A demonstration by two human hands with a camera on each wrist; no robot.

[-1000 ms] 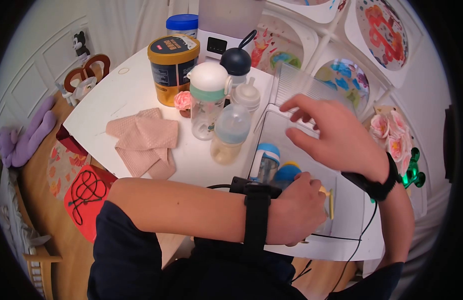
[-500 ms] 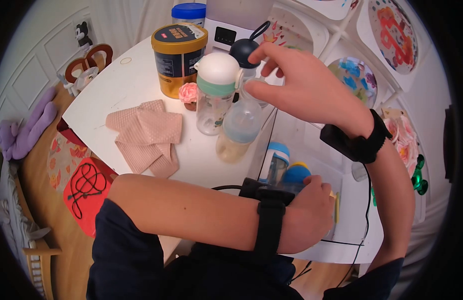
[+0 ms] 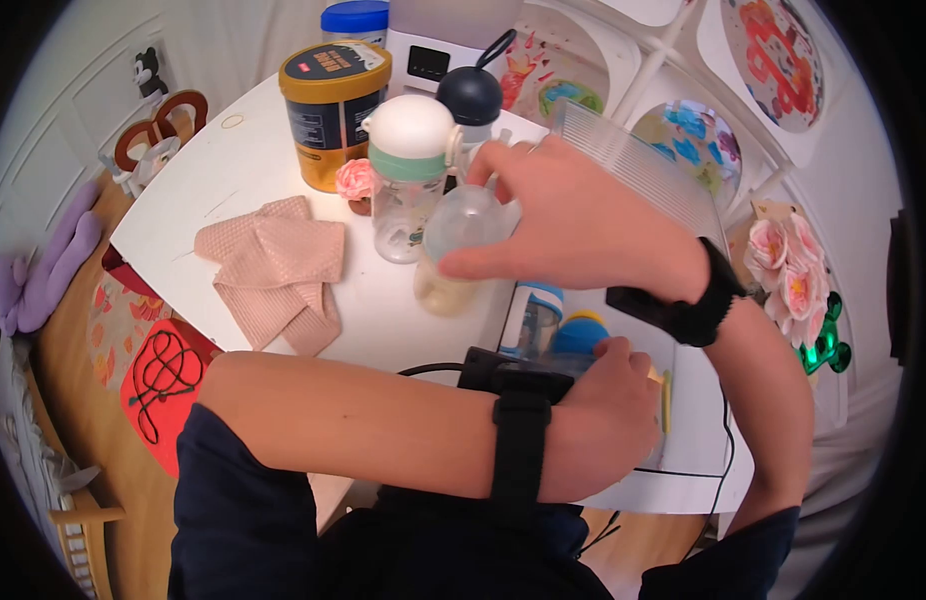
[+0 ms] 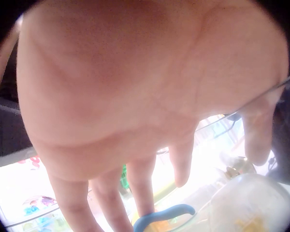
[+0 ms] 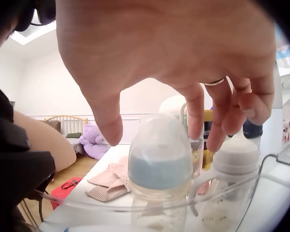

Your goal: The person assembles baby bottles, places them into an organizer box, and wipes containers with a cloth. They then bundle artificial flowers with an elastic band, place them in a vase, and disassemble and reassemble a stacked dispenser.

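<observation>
My right hand (image 3: 583, 220) is spread over the clear-capped baby bottle (image 3: 443, 290), thumb on one side and fingers on the other. In the right wrist view, gaps separate the thumb and fingers from this bottle's dome (image 5: 159, 140); a handled bottle (image 5: 224, 188) with a pale teat stands beside it. My left hand (image 3: 603, 425) is low over the clear bin, beside a blue-and-yellow item (image 3: 583, 332) and a blue-topped bottle (image 3: 536, 315). In the left wrist view, its fingers hang loosely, one tip meeting a blue curved handle (image 4: 169, 212); contact cannot be confirmed.
A green-collared bottle (image 3: 410, 170), a gold-lidded tub (image 3: 335, 120), a dark round-topped bottle (image 3: 470, 95) and a pink flower (image 3: 356, 180) stand near the right hand. A pink cloth (image 3: 273, 265) lies left on the white table (image 3: 178, 210). A black cable (image 3: 723, 440) runs at right.
My right hand has moved left from above the bin, past the bottle tops, and down around the clear-capped bottle. My left hand stays nearly in place.
</observation>
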